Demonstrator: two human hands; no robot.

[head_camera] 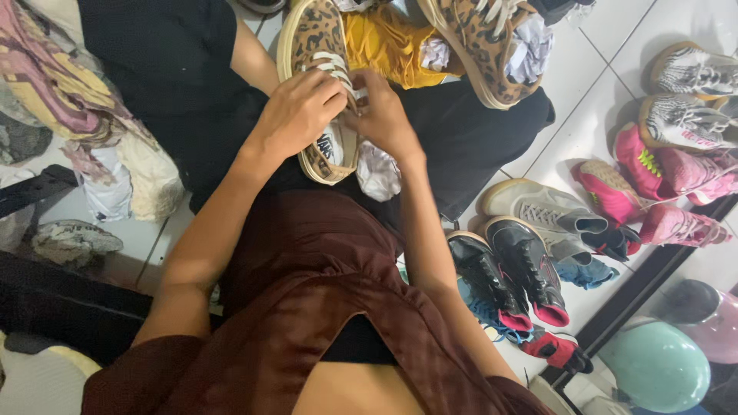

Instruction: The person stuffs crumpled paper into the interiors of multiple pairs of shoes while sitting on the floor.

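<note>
Leopard-print sneaker (317,54), white laces, tan sole

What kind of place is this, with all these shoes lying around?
Probably a room in a home, with the person sitting on the white tiled floor. Pairs of sneakers line the floor, and a heap of clothes lies beside them.

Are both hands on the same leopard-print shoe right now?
Yes, the left hand and right hand both sit on the laces of the leopard-print shoe in the lap.
</note>
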